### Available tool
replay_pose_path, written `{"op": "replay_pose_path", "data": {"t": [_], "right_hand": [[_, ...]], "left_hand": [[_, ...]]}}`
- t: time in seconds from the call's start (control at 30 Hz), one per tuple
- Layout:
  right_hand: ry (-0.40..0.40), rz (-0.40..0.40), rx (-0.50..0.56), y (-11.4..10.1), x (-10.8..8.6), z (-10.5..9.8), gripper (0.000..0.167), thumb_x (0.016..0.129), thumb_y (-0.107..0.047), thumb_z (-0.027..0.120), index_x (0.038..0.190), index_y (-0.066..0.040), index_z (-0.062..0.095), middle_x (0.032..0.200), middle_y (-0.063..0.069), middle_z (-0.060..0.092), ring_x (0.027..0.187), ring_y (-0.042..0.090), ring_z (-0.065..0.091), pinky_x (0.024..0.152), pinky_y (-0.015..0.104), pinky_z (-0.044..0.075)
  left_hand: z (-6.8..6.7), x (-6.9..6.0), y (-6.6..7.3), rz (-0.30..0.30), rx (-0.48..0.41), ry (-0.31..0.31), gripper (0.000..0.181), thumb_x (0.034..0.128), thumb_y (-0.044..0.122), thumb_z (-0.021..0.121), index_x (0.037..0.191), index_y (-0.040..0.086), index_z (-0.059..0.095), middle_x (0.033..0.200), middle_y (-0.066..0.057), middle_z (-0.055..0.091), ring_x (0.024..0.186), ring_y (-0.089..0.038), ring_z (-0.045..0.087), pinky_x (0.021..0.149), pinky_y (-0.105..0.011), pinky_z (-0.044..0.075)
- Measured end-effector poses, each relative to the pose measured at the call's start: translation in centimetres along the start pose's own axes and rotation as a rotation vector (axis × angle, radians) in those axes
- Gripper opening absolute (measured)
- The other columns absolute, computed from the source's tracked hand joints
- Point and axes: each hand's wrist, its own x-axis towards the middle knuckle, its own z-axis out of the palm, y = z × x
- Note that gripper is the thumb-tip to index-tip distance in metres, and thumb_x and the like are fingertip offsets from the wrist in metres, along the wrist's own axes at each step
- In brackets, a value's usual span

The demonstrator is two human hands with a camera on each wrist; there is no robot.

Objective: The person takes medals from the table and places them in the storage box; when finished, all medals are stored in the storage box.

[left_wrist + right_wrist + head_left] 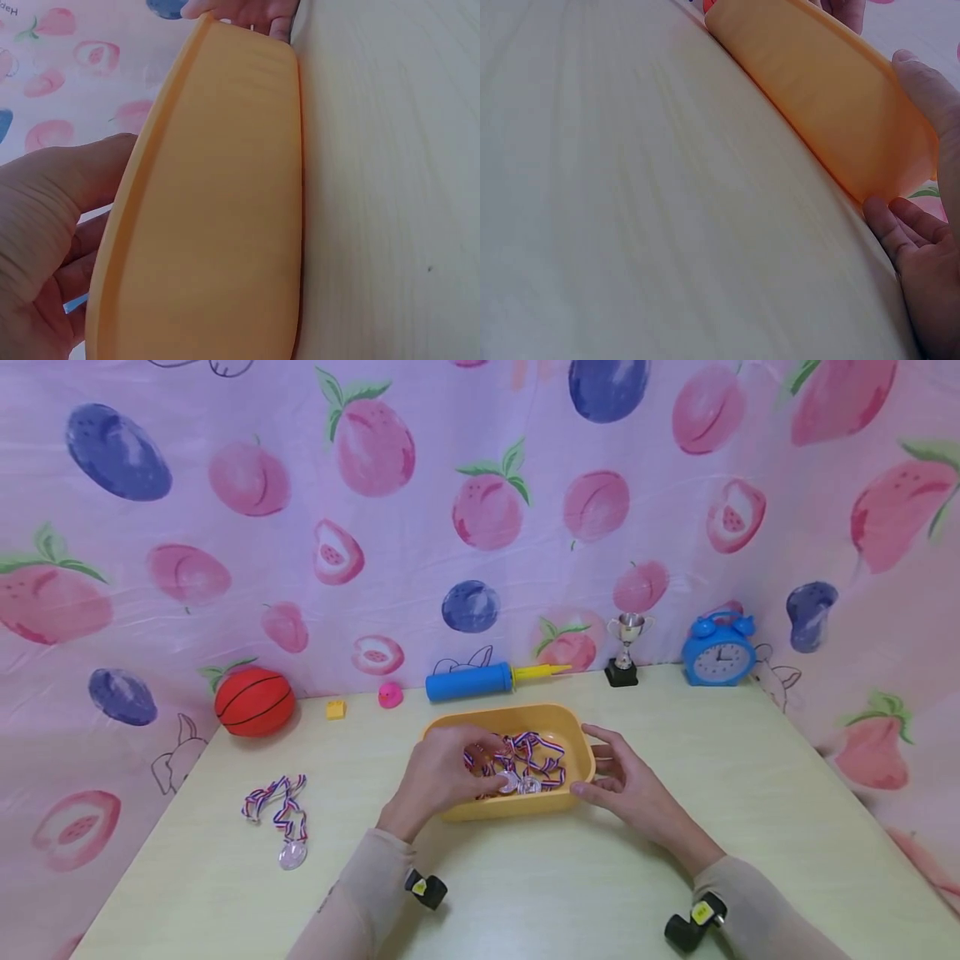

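Observation:
My left hand (450, 768) reaches over the near rim of a yellow plastic bin (517, 810), thumb and fingers spread apart inside it. Its thumb tip is beside a silver medal (509, 782); another medal (530, 786) lies just to the right. Striped red, white and blue ribbons (536, 747) lie tangled in the bin. In the left wrist view, the bin wall (210, 187) hides the fingertips. At the bin's right end, my right hand (633, 789) touches with its thumb at the rim and fingers (885, 221) low by the corner, fairly straight.
Left of the bin lies another ribboned medal (292, 854). Along the back stand a small basketball (255, 702), yellow block (335, 709), pink duck (390, 695), blue pump (472, 682), trophy (622, 652) and blue alarm clock (719, 652). A fruit-print curtain (420, 568) hangs behind.

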Motion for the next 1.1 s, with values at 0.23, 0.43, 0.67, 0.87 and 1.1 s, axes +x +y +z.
{"op": "replay_pose_path", "data": {"t": [0.23,0.43,0.67,0.87,1.1], "right_hand": [[0.003,-0.005,-0.004,0.1,0.0,0.0,0.091,0.100,-0.036,0.087,0.173,-0.037,0.032,0.161,0.016,0.053,0.143,0.038,0.062,0.108,0.034,0.062],[0.003,-0.002,-0.008,0.0,0.0,0.0,0.091,0.100,-0.037,0.087,0.173,-0.036,0.032,0.161,0.016,0.053,0.143,0.038,0.062,0.108,0.035,0.062],[0.001,0.001,-0.002,0.0,0.0,0.0,0.091,0.100,-0.037,0.086,0.173,-0.036,0.032,0.162,0.016,0.053,0.142,0.038,0.062,0.108,0.035,0.062],[0.004,-0.001,-0.003,0.2,0.0,-0.1,0.091,0.101,-0.036,0.086,0.173,-0.036,0.032,0.162,0.016,0.052,0.143,0.038,0.062,0.107,0.035,0.062],[0.002,-0.004,-0.002,0.1,0.1,0.0,0.091,0.101,-0.038,0.086,0.173,-0.035,0.031,0.162,0.016,0.052,0.144,0.039,0.061,0.109,0.035,0.062]], "left_hand": [[-1.3,-0.5,-0.5,0.049,-0.072,0.079,0.037,0.0847,0.021,0.100,0.119,0.017,0.087,0.106,0.001,0.082,0.094,-0.026,0.075,0.081,-0.046,0.066],[-3.4,-0.9,-1.3,0.079,-0.109,0.172,0.037,0.0832,0.020,0.102,0.116,0.015,0.086,0.105,0.004,0.081,0.092,-0.023,0.076,0.075,-0.043,0.066],[-7.0,-1.8,-1.9,0.099,-0.106,0.282,0.043,0.0845,0.021,0.101,0.123,0.015,0.083,0.113,0.002,0.081,0.099,-0.018,0.075,0.082,-0.046,0.067],[-9.9,-3.2,-2.6,0.113,-0.082,0.363,0.053,0.0836,0.019,0.101,0.132,0.019,0.080,0.120,0.004,0.080,0.107,-0.017,0.074,0.087,-0.033,0.064],[-11.8,-6.1,-4.1,0.068,-0.069,0.390,0.066,0.0831,0.020,0.101,0.143,0.031,0.075,0.132,0.011,0.075,0.115,-0.012,0.071,0.093,-0.017,0.057]]}}
